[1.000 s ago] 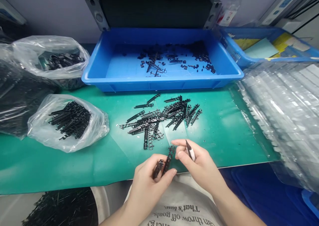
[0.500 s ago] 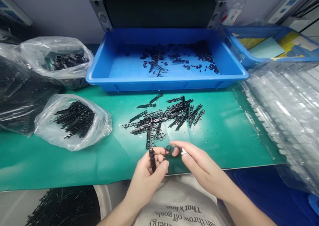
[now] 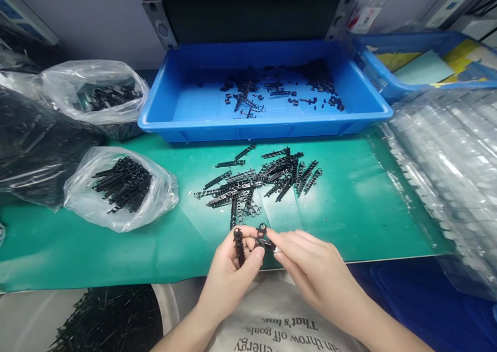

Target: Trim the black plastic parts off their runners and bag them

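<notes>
My left hand (image 3: 233, 269) is closed on black plastic parts near the table's front edge. A notched black plastic strip (image 3: 239, 247) stands up out of its palm. Between thumb and fingertips it pinches another black part with a ring at its top (image 3: 262, 230). My right hand (image 3: 310, 261) meets it from the right, thumb and forefinger closed on a small black piece (image 3: 267, 244) against that part. Something white shows at the right fingertips, too small to name. Just beyond my hands lies a loose pile of similar black strips (image 3: 236, 186).
Behind the pile stands a blue tray (image 3: 264, 130) with small black parts. Clear bags (image 3: 166, 186) of black strips are on the left, stacked clear plastic trays (image 3: 446, 176) on the right. A bin (image 3: 165, 303) of black pieces sits below the front edge.
My right hand has moved left and in, from slightly apart to touching the ringed part in my left hand. The left hand keeps its hold. The view has shifted slightly.
</notes>
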`<state>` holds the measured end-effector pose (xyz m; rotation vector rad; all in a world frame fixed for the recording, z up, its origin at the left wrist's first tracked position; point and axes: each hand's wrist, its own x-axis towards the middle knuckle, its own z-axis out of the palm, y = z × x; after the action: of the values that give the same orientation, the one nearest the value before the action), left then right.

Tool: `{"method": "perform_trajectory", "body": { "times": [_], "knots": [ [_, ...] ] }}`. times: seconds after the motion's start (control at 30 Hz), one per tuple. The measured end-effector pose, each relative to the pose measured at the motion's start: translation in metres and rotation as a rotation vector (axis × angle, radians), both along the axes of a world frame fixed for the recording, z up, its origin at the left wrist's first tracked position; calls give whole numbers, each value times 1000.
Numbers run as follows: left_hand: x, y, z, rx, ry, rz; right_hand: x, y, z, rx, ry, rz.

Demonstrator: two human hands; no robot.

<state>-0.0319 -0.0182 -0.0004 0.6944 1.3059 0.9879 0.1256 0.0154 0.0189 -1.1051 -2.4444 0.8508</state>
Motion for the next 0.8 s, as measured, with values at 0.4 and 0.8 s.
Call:
{"method": "perform_trajectory", "body": {
  "times": [0.4,0.8],
  "knots": [
    [-5,2,-3,32,58,-119,1,1,-5,-41,83,-4],
    [-2,0,-3,57,53,-53,-5,-5,-7,-43,85,-61]
  ]
}}
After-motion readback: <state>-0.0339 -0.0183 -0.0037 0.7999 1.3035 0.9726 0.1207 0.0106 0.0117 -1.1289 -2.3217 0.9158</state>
